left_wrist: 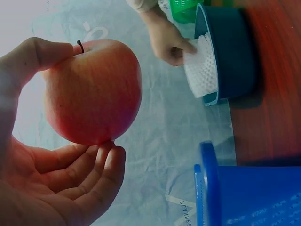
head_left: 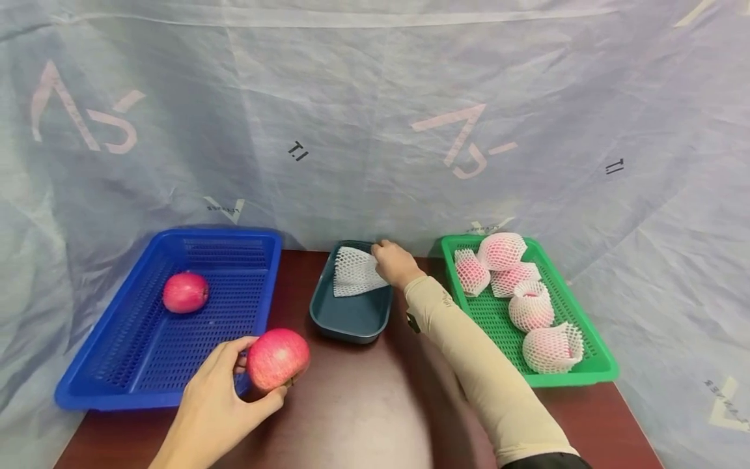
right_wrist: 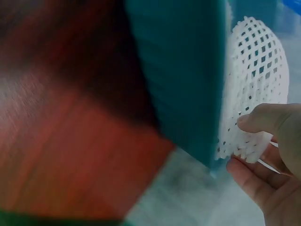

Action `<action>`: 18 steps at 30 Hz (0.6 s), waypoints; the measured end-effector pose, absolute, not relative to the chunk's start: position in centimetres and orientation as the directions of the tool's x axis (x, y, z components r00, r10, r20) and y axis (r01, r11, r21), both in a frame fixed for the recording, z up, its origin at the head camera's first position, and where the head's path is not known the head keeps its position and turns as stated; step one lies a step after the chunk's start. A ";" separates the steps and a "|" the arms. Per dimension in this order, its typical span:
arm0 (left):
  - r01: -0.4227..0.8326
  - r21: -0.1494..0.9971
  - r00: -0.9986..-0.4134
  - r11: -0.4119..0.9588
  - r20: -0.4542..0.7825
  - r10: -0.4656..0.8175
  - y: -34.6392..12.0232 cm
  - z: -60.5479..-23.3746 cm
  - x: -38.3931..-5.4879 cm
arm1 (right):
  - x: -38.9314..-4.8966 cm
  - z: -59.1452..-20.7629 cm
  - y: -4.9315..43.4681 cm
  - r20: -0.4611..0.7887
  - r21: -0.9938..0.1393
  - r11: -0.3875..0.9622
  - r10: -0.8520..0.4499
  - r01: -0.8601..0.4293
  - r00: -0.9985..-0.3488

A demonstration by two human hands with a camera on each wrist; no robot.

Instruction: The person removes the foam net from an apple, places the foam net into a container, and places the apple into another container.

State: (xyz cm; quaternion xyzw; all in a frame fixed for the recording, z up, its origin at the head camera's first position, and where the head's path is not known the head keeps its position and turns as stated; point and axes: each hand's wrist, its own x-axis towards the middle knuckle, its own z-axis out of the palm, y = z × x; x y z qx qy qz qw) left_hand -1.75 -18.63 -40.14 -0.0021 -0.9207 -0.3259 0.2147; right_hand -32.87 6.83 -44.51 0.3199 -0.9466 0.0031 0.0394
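Observation:
My left hand (head_left: 225, 391) holds a red apple (head_left: 278, 359) between thumb and fingertips, above the front right corner of the blue basket (head_left: 73, 384). The left wrist view shows the thumb by the apple's stem and the fingertips at its opposite end. At the far end of the dark teal tray (head_left: 346, 332), my right hand (head_left: 398, 264) pinches a white foam net sleeve (head_left: 354, 270). In the right wrist view, thumb and fingers grip one end of the sleeve (right_wrist: 258, 70) at the tray's rim.
Another red apple (head_left: 185, 292) lies in the blue basket on the left. On the right, a green basket (head_left: 489, 345) contains several apples in foam nets (head_left: 530, 306). A grey printed sheet (head_left: 375, 130) hangs behind the dark red-brown table (head_left: 351, 404).

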 end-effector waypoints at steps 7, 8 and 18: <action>0.151 0.606 -0.904 0.781 0.404 -0.139 -18.5 -40.4 -1.6 | -33.2 -47.2 6.2 -0.117 0.105 0.827 -0.541 -0.553 -0.833; 0.155 0.606 -0.902 0.780 0.408 -0.138 -18.4 -40.4 -1.6 | -33.2 -47.5 6.1 -0.130 0.125 0.829 -0.531 -0.545 -0.838; 0.150 0.603 -0.900 0.784 0.411 -0.143 -19.0 -40.5 -1.7 | -32.6 -46.0 5.8 -0.115 0.018 0.819 -0.568 -0.573 -0.815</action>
